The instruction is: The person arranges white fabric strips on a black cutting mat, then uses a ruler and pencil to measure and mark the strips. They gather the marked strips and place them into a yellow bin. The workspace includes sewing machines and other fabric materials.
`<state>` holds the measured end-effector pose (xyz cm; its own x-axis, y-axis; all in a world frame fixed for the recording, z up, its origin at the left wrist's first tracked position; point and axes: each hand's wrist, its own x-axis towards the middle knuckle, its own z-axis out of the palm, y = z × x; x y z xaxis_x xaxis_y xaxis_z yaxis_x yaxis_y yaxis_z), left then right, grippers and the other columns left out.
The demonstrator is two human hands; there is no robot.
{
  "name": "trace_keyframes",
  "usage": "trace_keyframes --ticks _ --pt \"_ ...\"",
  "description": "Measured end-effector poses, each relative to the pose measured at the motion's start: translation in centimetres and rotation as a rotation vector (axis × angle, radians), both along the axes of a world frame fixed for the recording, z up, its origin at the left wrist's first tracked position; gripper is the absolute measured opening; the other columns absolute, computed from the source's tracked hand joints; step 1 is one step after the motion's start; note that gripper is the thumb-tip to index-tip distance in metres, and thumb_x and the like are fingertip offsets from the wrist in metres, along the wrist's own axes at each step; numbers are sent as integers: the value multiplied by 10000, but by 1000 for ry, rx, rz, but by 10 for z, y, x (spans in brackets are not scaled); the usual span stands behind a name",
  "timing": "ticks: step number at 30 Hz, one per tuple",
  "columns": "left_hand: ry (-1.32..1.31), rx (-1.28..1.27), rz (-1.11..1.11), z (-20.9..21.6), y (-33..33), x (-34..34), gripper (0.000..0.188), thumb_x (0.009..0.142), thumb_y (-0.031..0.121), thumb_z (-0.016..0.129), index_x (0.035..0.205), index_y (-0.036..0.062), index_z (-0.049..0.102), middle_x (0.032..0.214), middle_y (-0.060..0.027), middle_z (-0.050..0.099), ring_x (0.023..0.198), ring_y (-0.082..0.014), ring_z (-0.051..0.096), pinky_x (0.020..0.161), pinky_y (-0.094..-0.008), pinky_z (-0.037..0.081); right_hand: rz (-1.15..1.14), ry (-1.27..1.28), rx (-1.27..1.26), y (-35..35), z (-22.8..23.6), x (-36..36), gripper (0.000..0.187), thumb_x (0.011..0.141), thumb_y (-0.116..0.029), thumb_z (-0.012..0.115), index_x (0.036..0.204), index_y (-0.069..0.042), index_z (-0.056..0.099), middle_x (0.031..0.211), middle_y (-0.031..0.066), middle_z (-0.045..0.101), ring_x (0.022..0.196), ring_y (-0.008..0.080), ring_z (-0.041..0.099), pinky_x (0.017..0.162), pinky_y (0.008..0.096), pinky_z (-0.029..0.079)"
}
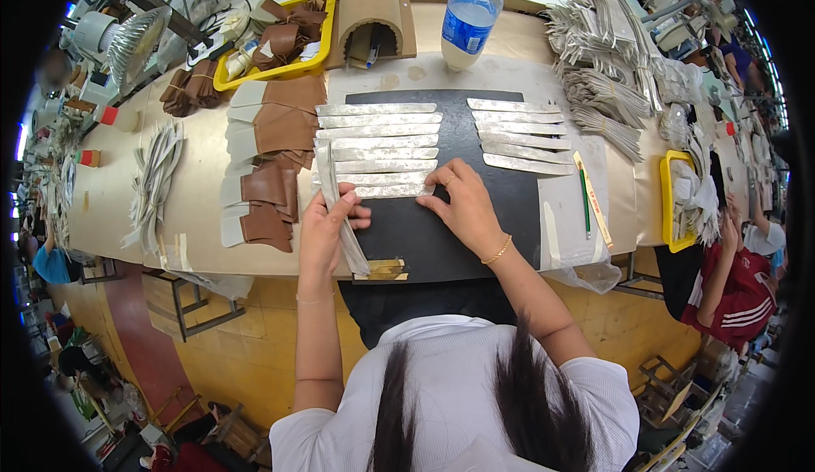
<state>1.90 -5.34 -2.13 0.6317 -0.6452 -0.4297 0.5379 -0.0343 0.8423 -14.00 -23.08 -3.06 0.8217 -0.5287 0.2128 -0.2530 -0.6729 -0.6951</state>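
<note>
My left hand [319, 233] is closed around a stack of long pale strips [329, 173], which stands out lengthwise past both sides of the fingers. In front of me lies a black mat [475, 238] with several silvery-white strips [386, 143] laid crosswise in a close column. At the right end of the nearest strip [386, 191], my right hand [467, 209] has thumb and fingertips pinched on its tip. A second column of similar strips [522, 143] lies farther right, partly on the mat.
Brown leather pieces [270, 196] with pale ends lie left of the mat; bundled strips [155, 185] lie beyond. At the back stand a yellow tray [318, 50] and a bottle [469, 26]. Strip piles [603, 90], a green pencil [586, 205] and a co-worker [732, 289] are at right.
</note>
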Motion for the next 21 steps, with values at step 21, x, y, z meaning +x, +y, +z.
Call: trace_keyframes --ticks 21 --pt "-28 55 -387 28 -8 -58 313 994 233 635 1191 -2 578 772 -30 559 484 -82 520 413 -208 396 125 -157 1008 8 36 -5 220 913 -202 747 875 -35 608 784 -14 634 713 48 564 657 220 473"
